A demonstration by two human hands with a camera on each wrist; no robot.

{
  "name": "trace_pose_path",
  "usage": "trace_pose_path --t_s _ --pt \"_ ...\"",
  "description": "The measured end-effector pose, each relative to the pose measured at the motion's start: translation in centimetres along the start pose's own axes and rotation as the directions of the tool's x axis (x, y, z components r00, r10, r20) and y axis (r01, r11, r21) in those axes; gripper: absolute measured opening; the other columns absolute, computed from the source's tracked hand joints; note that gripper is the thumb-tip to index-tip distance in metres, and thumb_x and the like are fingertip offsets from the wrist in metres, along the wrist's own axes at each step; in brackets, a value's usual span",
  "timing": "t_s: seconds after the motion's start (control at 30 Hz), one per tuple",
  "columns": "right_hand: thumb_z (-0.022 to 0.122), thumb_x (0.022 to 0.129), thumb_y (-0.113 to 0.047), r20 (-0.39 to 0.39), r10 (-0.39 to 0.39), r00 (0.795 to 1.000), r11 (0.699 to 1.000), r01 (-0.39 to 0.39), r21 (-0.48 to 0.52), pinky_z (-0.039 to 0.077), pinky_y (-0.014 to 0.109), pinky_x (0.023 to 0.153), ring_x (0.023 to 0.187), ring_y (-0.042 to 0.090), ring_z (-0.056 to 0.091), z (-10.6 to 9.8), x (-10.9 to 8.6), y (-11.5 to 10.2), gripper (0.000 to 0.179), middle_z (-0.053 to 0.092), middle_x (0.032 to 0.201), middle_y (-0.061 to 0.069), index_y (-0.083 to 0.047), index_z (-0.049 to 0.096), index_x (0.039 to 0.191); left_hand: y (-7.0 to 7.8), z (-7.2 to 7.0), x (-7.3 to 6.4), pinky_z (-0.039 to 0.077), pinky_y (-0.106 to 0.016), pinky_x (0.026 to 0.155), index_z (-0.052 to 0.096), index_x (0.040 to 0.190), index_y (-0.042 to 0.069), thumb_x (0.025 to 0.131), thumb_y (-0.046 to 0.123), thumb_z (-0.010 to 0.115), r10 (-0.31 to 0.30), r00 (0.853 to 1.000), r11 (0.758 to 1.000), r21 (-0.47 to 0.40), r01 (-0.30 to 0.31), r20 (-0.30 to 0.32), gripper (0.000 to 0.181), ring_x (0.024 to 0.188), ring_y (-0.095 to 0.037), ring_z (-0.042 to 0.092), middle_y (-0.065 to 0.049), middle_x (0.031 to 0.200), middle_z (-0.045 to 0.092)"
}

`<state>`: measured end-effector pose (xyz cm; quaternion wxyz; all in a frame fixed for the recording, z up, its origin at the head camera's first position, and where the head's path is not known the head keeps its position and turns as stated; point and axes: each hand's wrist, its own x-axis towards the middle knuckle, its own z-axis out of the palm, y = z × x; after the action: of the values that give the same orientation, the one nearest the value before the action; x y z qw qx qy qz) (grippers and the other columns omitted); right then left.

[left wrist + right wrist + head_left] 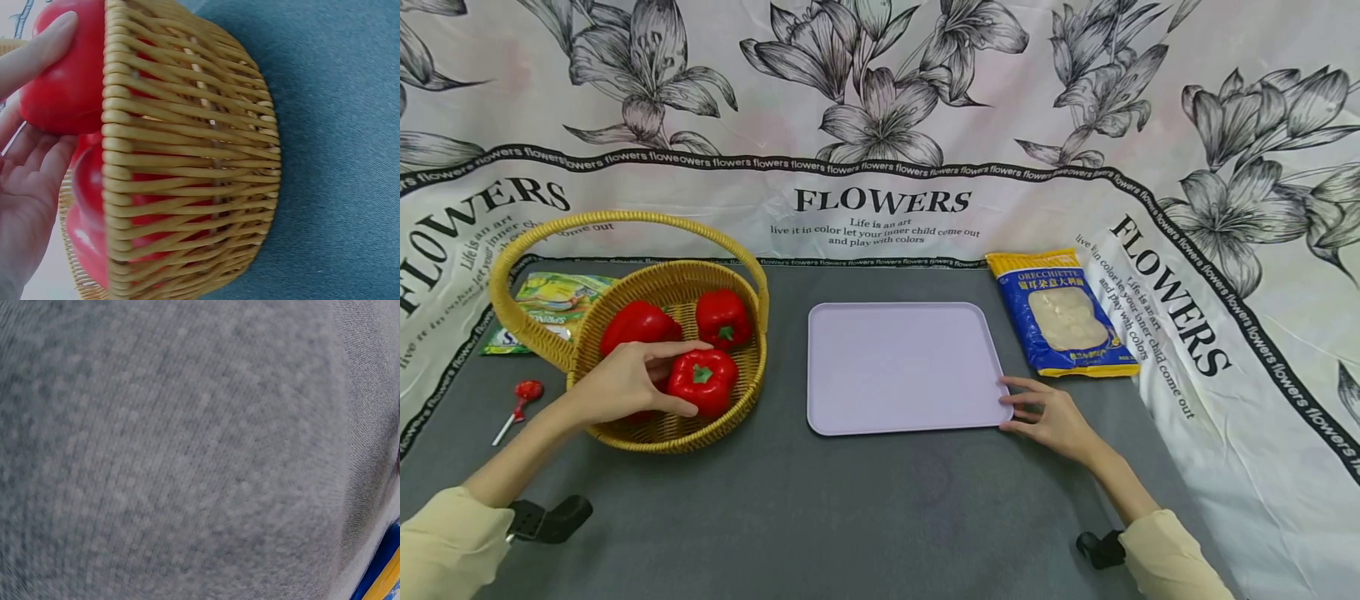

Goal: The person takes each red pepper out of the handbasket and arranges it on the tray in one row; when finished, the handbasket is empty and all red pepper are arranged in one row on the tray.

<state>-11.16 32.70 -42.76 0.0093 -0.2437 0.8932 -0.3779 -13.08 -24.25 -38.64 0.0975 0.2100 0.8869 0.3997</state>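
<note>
In the head view my left hand [625, 383] reaches into the wicker basket [752, 392] and grips a red bell pepper [718, 385] between thumb and fingers. The left wrist view shows the thumb pressed on that pepper [69, 81] at the basket's rim. Another red pepper [638, 323] lies at the basket's back left and one more [724, 315] at the back right. My right hand [1051, 418] lies at the right edge of a pale lilac tray [906, 367], its extended fingertips touching the rim.
A blue and yellow orecchiette bag [1063, 315] lies right of the tray. Behind the basket's arched handle [625, 217] is a green packet [561, 292]. A red lollipop [527, 392] lies left of the basket. Flower-printed cloth [880, 208] covers the back and right side.
</note>
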Motion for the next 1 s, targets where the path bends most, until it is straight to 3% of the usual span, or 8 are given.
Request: trace_pose_path --t_s 0.2,0.33,0.4,0.67,0.8,1.0 --pt "0.082 0.068 0.006 -0.011 -0.016 1.0 1.0 0.016 -0.004 0.056 0.037 0.069 0.087 0.036 0.067 0.2 0.0 0.4 0.033 0.058 0.122 0.028 0.011 0.07 0.098 0.9 -0.8 -0.1 0.054 -0.027 0.08 0.055 0.135 0.008 0.074 0.026 0.084 -0.084 0.996 0.996 -0.044 0.083 -0.025 0.071 0.108 -0.035 0.059 -0.017 0.125 0.056" --pt "0.082 0.07 0.001 -0.01 -0.018 1.0 1.0 0.018 0.001 0.056 0.034 0.07 0.089 0.033 0.068 0.4 -0.2 1.6 0.033 0.058 0.125 0.025 0.008 0.071 0.1 1.5 -1.3 -0.2 0.055 -0.042 0.082 0.052 0.138 0.008 0.075 0.027 0.083 -0.121 0.991 0.992 -0.048 0.119 -0.049 0.073 0.111 -0.039 0.054 -0.019 0.129 0.05" --pt "0.083 0.071 -0.001 -0.01 -0.02 1.0 1.0 0.02 0.0 0.056 0.032 0.071 0.092 0.032 0.067 0.5 -0.3 2.4 0.033 0.058 0.126 0.024 0.007 0.071 0.101 1.9 -1.4 -0.1 0.055 -0.043 0.082 0.05 0.139 0.009 0.076 0.027 0.081 -0.137 0.989 0.989 -0.065 0.134 -0.051 0.073 0.112 -0.039 0.052 -0.019 0.13 0.049" --pt "0.083 0.072 -0.006 -0.012 0.007 1.0 1.0 -0.007 0.0 0.056 0.031 0.073 0.092 0.028 0.068 0.7 -0.6 3.6 0.035 0.058 0.128 0.019 0.004 0.072 0.104 3.2 -1.2 0.3 0.051 -0.024 0.08 0.051 0.138 0.009 0.078 0.022 0.079 -0.131 0.989 0.98 -0.162 0.119 -0.068 0.068 0.112 -0.034 0.05 -0.016 0.131 0.048" --pt "0.082 0.07 0.002 -0.019 0.0 1.0 1.0 0.0 -0.001 0.056 0.036 0.071 0.093 0.035 0.067 0.6 -0.5 2.4 0.034 0.058 0.126 0.024 0.008 0.071 0.102 3.6 -1.0 0.6 0.049 -0.016 0.081 0.049 0.138 0.007 0.08 0.018 0.078 -0.121 0.988 0.973 -0.208 0.099 -0.096 0.066 0.111 -0.035 0.053 -0.017 0.131 0.048" --pt "0.08 0.07 0.006 -0.001 0.012 1.0 1.0 -0.012 0.01 0.055 0.04 0.072 0.096 0.04 0.064 0.1 -0.3 0.2 0.033 0.057 0.125 0.028 0.012 0.069 0.101 3.8 -0.5 0.8 0.051 -0.017 0.079 0.048 0.135 0.006 0.079 0.012 0.079 -0.088 0.987 0.975 -0.213 0.058 -0.132 0.065 0.106 -0.032 0.056 -0.015 0.129 0.048"
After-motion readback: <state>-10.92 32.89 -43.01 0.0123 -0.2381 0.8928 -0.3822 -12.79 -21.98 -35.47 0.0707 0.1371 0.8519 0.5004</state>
